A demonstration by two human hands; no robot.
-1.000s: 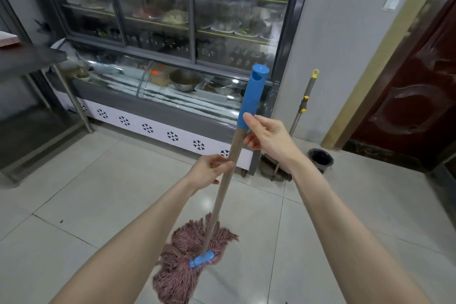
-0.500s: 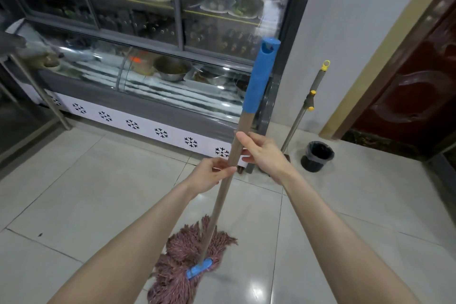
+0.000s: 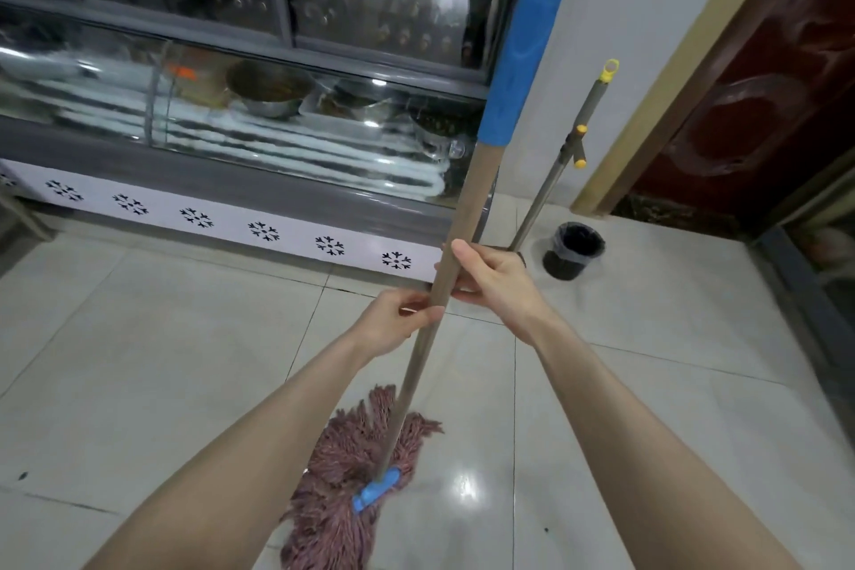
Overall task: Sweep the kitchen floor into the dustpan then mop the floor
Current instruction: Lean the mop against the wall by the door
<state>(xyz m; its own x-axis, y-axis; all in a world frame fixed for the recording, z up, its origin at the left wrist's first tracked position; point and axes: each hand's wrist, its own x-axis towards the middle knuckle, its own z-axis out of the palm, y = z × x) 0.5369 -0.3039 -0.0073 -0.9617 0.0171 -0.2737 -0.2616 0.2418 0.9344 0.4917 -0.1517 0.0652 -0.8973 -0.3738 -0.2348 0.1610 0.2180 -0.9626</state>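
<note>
- On the shaft of the mop (image 3: 467, 208), both my hands sit lower than a second ago. Then my right hand (image 3: 495, 280) touched the blue grip (image 3: 523, 51); now bare wood shows between them.
- My right hand is wrapped round the shaft with the thumb up along it. My left hand (image 3: 393, 322) grasps the shaft just below, and the two nearly touch.
- The mop leans away from me. Its mop head (image 3: 342, 486), pinkish-brown strings under a blue clamp (image 3: 375, 490), lies spread on the pale tiled floor (image 3: 139, 361).
- Ahead stands a glass display fridge (image 3: 231, 143) with metal bowls (image 3: 273, 93) inside.
- To the right, a grey pole (image 3: 548, 185) with yellow parts leans at the wall (image 3: 647, 14). A black bin (image 3: 573, 252) stands beside its foot, and a dark red door (image 3: 763, 106) is further right.
</note>
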